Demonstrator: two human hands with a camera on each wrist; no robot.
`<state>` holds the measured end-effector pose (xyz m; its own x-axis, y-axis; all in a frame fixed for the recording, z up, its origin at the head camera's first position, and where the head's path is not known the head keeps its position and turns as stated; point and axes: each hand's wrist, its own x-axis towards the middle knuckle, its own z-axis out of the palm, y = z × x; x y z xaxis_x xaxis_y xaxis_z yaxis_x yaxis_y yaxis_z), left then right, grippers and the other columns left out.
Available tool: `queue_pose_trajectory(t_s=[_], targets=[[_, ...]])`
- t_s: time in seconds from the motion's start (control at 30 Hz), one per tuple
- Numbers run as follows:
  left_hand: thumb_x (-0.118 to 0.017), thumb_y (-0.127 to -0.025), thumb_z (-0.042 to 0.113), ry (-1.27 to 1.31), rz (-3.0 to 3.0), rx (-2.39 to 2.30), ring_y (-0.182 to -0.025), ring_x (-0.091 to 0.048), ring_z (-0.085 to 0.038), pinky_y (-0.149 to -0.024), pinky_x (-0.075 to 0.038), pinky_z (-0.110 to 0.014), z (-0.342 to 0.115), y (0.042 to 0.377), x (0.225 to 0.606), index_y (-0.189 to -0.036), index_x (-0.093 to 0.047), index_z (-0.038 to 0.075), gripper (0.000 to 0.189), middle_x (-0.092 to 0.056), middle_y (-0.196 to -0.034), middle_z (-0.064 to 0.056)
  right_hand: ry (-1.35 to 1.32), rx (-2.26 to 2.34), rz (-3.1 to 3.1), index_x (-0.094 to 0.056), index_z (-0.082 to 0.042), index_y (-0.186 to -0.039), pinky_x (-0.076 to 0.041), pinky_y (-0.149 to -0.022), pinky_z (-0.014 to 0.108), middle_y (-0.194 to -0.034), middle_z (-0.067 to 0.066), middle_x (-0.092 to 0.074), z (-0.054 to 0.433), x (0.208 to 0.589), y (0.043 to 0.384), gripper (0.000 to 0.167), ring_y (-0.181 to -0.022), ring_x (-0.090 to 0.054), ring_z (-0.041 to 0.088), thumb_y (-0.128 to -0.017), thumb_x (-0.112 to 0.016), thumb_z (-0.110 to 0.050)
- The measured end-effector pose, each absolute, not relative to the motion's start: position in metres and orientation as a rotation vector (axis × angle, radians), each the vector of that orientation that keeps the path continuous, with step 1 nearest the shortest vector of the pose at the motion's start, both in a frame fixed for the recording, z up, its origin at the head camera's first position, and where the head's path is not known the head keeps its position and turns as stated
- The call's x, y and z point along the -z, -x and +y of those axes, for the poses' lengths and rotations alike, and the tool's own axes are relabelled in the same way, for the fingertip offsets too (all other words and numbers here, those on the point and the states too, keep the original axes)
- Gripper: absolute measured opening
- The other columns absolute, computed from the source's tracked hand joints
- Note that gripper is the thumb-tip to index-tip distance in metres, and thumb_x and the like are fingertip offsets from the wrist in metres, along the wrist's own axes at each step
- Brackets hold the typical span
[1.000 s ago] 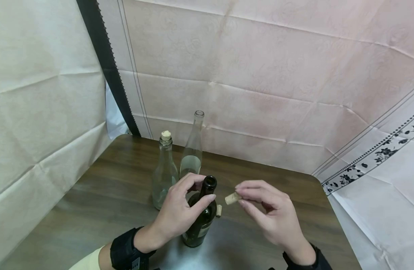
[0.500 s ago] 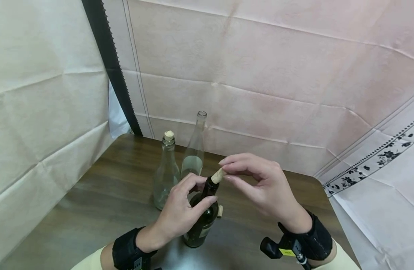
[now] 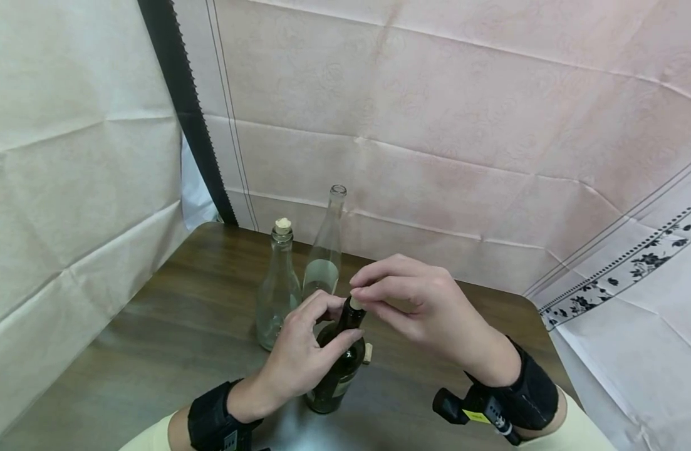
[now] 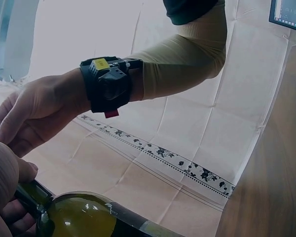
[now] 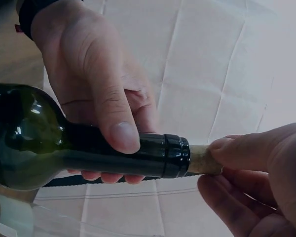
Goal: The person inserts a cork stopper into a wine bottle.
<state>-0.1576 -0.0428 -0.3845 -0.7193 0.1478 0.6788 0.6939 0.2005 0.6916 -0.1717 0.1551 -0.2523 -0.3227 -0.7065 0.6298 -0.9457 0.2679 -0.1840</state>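
Note:
A dark green wine bottle (image 3: 332, 383) stands on the table, its neck gripped by my left hand (image 3: 301, 351). My right hand (image 3: 421, 307) pinches a cork (image 5: 202, 159) at the bottle's mouth. In the right wrist view the cork's lower end sits inside the rim, while the rest sticks out between thumb and fingers. The thumb of the left hand lies along the neck there, fingers around the far side. A second, loose cork (image 3: 368, 353) lies on the table just right of the bottle, partly hidden by it. The left wrist view shows the bottle's shoulder (image 4: 79, 217) below both hands.
Behind the left hand stands a clear bottle (image 3: 274, 294) with a cork (image 3: 283, 226) in its mouth. Beside it is a taller clear bottle (image 3: 326, 241) with an uncovered mouth. Pale cloth (image 3: 435, 125) hangs beyond the brown wooden table (image 3: 170, 326).
My right hand has brought the cork leftward to the bottle's mouth and set its end into it; less cork shows now. The left hand has kept its grip on the neck.

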Motion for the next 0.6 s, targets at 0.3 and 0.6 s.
queue_pose_trajectory(t_s=[0.3,0.6], targets=[[-0.084,-0.090,0.015,0.772,-2.023,1.551,-0.094,-0.063,-0.005,-0.083,-0.057,-0.029,-0.0426,0.1577,0.3852,-0.114,-0.067,0.021,0.031,-0.065,-0.101,0.009,-1.496,-0.716,-2.141,-0.081,-0.010,-0.099,-0.058,-0.084,0.017,-0.109,0.002,-0.077,0.1541,0.2516,0.1712,0.020,-0.100,-0.073,0.013,-0.084,-0.084,0.001],[-0.084,-0.090,0.015,0.772,-2.009,1.559,-0.093,-0.064,-0.006,-0.083,-0.057,-0.029,-0.0425,0.1587,0.3855,-0.114,-0.067,0.021,0.030,-0.067,-0.101,0.007,-1.464,-0.781,-2.133,-0.081,-0.008,-0.095,-0.059,-0.083,0.017,-0.104,0.003,-0.078,0.1522,0.2566,0.1720,0.015,-0.095,-0.077,0.015,-0.084,-0.084,0.002]])
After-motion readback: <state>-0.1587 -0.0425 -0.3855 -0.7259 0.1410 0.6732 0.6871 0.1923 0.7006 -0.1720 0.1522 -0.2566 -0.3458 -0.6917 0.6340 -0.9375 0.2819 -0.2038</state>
